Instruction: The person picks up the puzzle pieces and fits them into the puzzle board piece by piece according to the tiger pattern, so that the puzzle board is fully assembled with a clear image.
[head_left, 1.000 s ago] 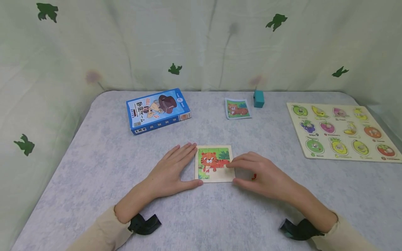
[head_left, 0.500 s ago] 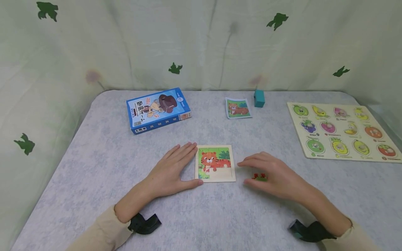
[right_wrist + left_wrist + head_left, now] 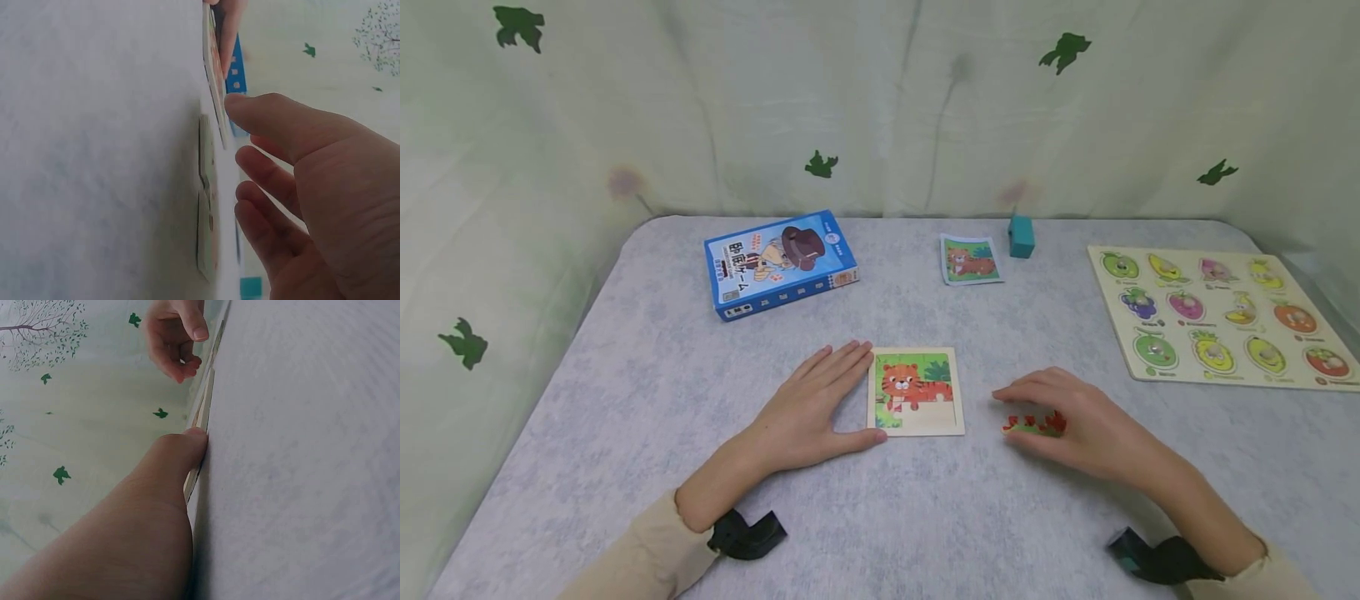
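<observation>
A square wooden tiger puzzle (image 3: 915, 392) lies mid-table, its lower right part showing bare board. My left hand (image 3: 805, 417) rests flat at its left side, straight fingers and thumb touching the frame; in the left wrist view the thumb (image 3: 195, 439) lies against the edge. My right hand (image 3: 1067, 425) hovers to the right of the board, thumb and fingers apart, over loose red and green puzzle pieces (image 3: 1033, 424). In the right wrist view two pieces (image 3: 207, 234) lie flat on the table, clear of the fingertips. The hand partly covers these pieces in the head view.
A blue game box (image 3: 781, 265) lies at the back left. Behind the puzzle are a small tiger picture card (image 3: 972, 259) and a teal block (image 3: 1021, 237). A fruit puzzle board (image 3: 1225, 317) occupies the right side. A patterned curtain (image 3: 880, 100) hangs behind the table.
My right hand has moved right, from the puzzle's edge to above the loose pieces, uncovering more of them and the puzzle's right side. The left hand has stayed in place.
</observation>
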{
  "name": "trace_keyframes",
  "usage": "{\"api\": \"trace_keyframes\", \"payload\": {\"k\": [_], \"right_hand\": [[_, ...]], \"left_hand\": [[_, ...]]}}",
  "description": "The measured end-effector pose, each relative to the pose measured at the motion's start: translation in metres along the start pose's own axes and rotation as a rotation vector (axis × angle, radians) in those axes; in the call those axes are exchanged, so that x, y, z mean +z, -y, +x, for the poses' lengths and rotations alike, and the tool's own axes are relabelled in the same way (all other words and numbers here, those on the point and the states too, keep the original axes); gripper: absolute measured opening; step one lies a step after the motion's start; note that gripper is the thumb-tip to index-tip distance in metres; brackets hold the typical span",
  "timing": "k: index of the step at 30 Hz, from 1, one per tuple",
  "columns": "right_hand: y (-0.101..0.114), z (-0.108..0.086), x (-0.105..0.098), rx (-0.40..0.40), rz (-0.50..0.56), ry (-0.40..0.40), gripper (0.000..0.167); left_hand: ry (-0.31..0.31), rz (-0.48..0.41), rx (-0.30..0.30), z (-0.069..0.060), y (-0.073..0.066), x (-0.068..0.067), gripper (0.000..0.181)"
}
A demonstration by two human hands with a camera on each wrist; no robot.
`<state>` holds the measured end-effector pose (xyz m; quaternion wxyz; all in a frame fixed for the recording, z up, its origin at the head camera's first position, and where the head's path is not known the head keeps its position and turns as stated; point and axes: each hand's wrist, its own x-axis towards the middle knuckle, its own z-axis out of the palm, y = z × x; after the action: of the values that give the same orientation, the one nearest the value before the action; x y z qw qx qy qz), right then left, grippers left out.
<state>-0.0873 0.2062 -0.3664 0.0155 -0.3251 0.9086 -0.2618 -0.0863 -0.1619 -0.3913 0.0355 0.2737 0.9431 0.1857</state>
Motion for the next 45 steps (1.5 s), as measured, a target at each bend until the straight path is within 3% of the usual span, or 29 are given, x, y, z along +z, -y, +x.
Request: {"api": "trace_keyframes", "payload": {"k": [21,33,45], "right_hand": [[-0.012,-0.013,-0.007,0.077,-0.033,0.072,0.040],[-0.013,-0.012,-0.006,0.024,-0.015,0.074,0.034],[-0.015,-0.011,-0.003,0.037,-0.009,0.066,0.032]], "left_hand": [[0.030,-0.002,-0.008,0.002,-0.002,0.002,0.104],[0.030,0.001,-0.017,0.001,-0.001,0.000,0.104],[0.011,0.005,-0.009,0.001,0.000,0.000,0.104]]}}
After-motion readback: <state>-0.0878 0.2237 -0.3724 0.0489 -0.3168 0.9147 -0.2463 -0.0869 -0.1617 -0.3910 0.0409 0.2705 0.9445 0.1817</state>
